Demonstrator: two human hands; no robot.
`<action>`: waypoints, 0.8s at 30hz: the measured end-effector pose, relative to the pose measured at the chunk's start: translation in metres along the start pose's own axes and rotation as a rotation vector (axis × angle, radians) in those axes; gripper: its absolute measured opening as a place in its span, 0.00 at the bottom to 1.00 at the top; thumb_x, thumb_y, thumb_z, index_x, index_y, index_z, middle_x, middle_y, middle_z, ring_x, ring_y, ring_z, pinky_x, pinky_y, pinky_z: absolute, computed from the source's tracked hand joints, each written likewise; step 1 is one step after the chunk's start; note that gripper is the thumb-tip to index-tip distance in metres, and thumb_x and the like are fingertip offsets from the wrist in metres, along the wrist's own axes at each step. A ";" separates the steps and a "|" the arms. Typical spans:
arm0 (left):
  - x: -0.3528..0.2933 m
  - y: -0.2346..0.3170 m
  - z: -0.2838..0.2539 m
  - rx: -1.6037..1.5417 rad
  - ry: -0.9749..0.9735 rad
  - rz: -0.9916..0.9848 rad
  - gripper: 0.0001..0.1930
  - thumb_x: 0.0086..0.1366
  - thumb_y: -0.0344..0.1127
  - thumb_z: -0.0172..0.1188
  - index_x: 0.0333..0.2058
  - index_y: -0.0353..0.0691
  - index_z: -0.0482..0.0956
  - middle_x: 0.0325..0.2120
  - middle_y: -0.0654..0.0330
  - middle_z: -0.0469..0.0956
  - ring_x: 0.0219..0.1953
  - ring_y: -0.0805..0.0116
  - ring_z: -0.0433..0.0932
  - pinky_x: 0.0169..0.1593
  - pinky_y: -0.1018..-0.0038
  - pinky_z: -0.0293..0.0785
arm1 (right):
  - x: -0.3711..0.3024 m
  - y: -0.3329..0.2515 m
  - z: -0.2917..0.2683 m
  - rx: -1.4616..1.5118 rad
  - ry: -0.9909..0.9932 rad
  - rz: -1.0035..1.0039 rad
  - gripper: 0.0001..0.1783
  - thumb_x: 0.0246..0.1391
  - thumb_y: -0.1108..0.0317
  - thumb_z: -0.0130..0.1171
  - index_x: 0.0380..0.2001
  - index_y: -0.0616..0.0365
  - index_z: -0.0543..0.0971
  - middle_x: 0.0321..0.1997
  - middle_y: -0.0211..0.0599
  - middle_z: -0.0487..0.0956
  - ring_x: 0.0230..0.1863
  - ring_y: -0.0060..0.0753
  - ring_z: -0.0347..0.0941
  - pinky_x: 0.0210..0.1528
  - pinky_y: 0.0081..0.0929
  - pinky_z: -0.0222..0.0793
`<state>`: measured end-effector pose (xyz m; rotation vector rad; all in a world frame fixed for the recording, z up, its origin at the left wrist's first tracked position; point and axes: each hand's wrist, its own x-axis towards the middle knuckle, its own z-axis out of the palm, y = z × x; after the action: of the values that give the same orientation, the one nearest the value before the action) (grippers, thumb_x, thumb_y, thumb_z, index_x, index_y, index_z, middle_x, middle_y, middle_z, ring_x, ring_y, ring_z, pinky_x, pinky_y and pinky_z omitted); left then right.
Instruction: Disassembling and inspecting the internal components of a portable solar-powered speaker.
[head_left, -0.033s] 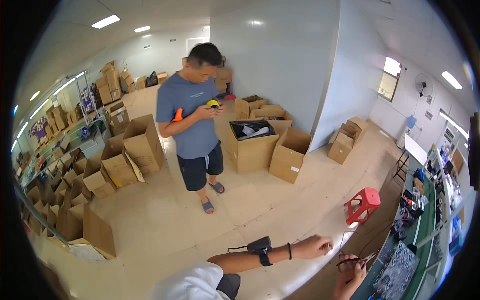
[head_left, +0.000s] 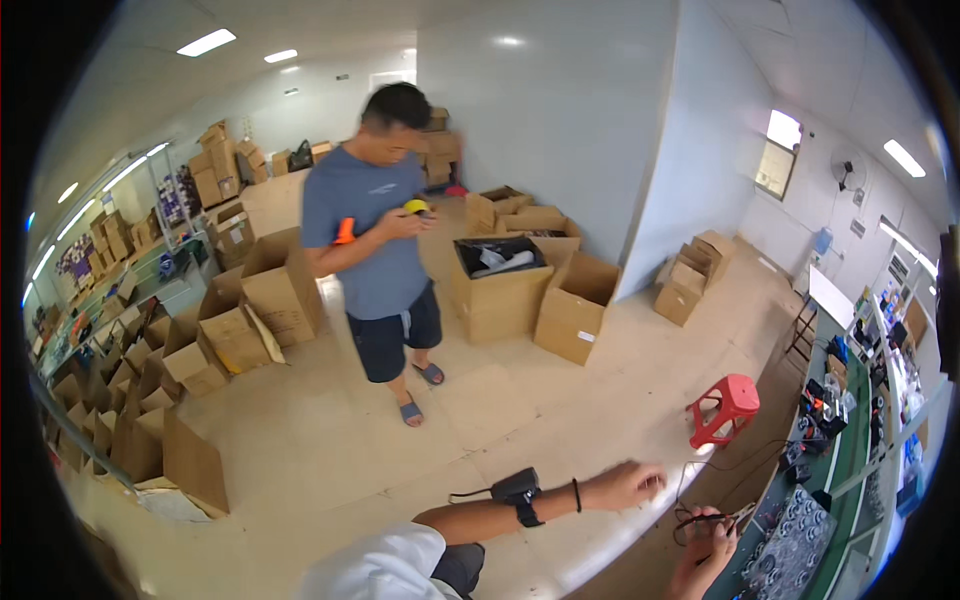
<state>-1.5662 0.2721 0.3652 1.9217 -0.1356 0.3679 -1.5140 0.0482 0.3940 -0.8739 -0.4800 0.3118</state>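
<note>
My left hand [head_left: 628,487] is raised over the floor near the workbench edge, its fingers curled together and slightly blurred. Anything between its fingertips is too small to make out. A black box-shaped device [head_left: 515,487] is strapped to that forearm, and a thin black band [head_left: 577,495] rings the wrist. My right hand [head_left: 708,545], beside the bench, is closed around what look like small pliers [head_left: 738,515] with dark handles and metal jaws. A thin dark wire [head_left: 682,497] loops by the right hand and runs toward the bench.
The green-topped workbench [head_left: 845,480] along the right carries a tray of round parts [head_left: 795,540] and dark components. Beside it stands a red stool [head_left: 725,410]. A co-worker [head_left: 375,240] stands ahead holding a yellow-and-black object [head_left: 417,208]. Open cartons [head_left: 575,310] stand behind and at left [head_left: 195,460].
The view has shifted slightly, so the co-worker and cartons appear a little further left. My left hand appears slightly higher; the right hand still grips the pliers.
</note>
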 end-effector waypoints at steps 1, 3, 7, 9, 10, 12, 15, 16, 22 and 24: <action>0.032 -0.010 -0.014 0.068 0.073 0.047 0.10 0.72 0.35 0.55 0.43 0.35 0.79 0.29 0.53 0.83 0.30 0.64 0.81 0.37 0.67 0.76 | 0.030 -0.003 -0.007 -0.023 -0.021 -0.041 0.16 0.64 0.63 0.57 0.48 0.62 0.74 0.48 0.48 0.80 0.49 0.46 0.78 0.53 0.42 0.75; 0.090 -0.046 -0.042 0.059 0.171 0.069 0.11 0.72 0.36 0.57 0.43 0.33 0.79 0.27 0.57 0.81 0.30 0.72 0.78 0.37 0.70 0.76 | 0.083 -0.005 -0.026 -0.093 -0.002 -0.105 0.17 0.64 0.62 0.57 0.49 0.64 0.74 0.48 0.51 0.80 0.48 0.47 0.79 0.51 0.42 0.77; 0.213 -0.096 -0.132 0.024 0.287 0.057 0.10 0.74 0.36 0.56 0.44 0.36 0.79 0.30 0.66 0.78 0.32 0.81 0.76 0.39 0.78 0.75 | 0.214 0.011 -0.067 -0.260 0.077 -0.220 0.17 0.64 0.61 0.57 0.47 0.64 0.75 0.47 0.51 0.80 0.47 0.45 0.80 0.49 0.39 0.77; 0.282 -0.109 -0.177 -0.019 0.410 0.192 0.10 0.75 0.36 0.55 0.45 0.36 0.79 0.31 0.65 0.80 0.34 0.78 0.78 0.41 0.78 0.76 | 0.281 -0.006 -0.119 -0.359 0.129 -0.297 0.18 0.64 0.59 0.57 0.48 0.64 0.75 0.49 0.51 0.80 0.48 0.41 0.79 0.52 0.37 0.75; 0.328 -0.110 -0.198 -0.215 0.476 0.286 0.07 0.74 0.34 0.56 0.43 0.37 0.78 0.30 0.65 0.77 0.33 0.80 0.75 0.40 0.79 0.74 | 0.313 -0.019 -0.148 -0.412 0.151 -0.342 0.19 0.64 0.58 0.57 0.48 0.64 0.76 0.51 0.50 0.80 0.50 0.38 0.79 0.55 0.36 0.74; 0.399 -0.088 -0.237 -0.044 0.603 0.359 0.08 0.75 0.32 0.54 0.44 0.34 0.78 0.28 0.65 0.77 0.32 0.77 0.76 0.38 0.79 0.74 | 0.355 -0.062 -0.152 -0.406 0.473 -0.442 0.22 0.64 0.57 0.56 0.50 0.66 0.76 0.54 0.49 0.80 0.58 0.37 0.76 0.61 0.37 0.70; 0.515 -0.079 -0.277 -0.084 0.711 0.441 0.08 0.74 0.31 0.54 0.43 0.34 0.79 0.27 0.64 0.76 0.31 0.77 0.74 0.38 0.80 0.72 | 0.402 -0.124 -0.193 -0.380 0.532 -0.575 0.19 0.66 0.63 0.52 0.52 0.67 0.74 0.57 0.48 0.78 0.64 0.40 0.73 0.69 0.45 0.65; 0.551 -0.069 -0.282 -0.063 0.741 0.479 0.08 0.74 0.32 0.54 0.43 0.34 0.80 0.27 0.64 0.76 0.31 0.77 0.74 0.38 0.80 0.71 | 0.418 -0.139 -0.208 -0.405 0.556 -0.645 0.17 0.67 0.65 0.50 0.52 0.66 0.74 0.57 0.49 0.78 0.64 0.41 0.72 0.71 0.48 0.64; 0.749 -0.031 -0.283 0.283 0.736 0.823 0.13 0.76 0.34 0.50 0.46 0.32 0.80 0.28 0.64 0.75 0.31 0.76 0.72 0.40 0.78 0.70 | 0.504 -0.169 -0.315 -0.417 0.572 -0.876 0.13 0.69 0.67 0.50 0.49 0.64 0.73 0.47 0.42 0.78 0.51 0.34 0.75 0.60 0.40 0.73; 0.822 -0.039 -0.270 0.237 0.619 0.878 0.13 0.77 0.33 0.50 0.47 0.32 0.80 0.28 0.64 0.75 0.31 0.76 0.72 0.40 0.78 0.69 | 0.545 -0.169 -0.334 -0.474 0.643 -0.917 0.12 0.69 0.67 0.50 0.48 0.63 0.73 0.40 0.36 0.75 0.43 0.27 0.72 0.42 0.24 0.71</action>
<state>-0.8306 0.6021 0.6812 1.7928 -0.5408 1.5949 -0.8645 -0.0285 0.4939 -1.0518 -0.3043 -0.9348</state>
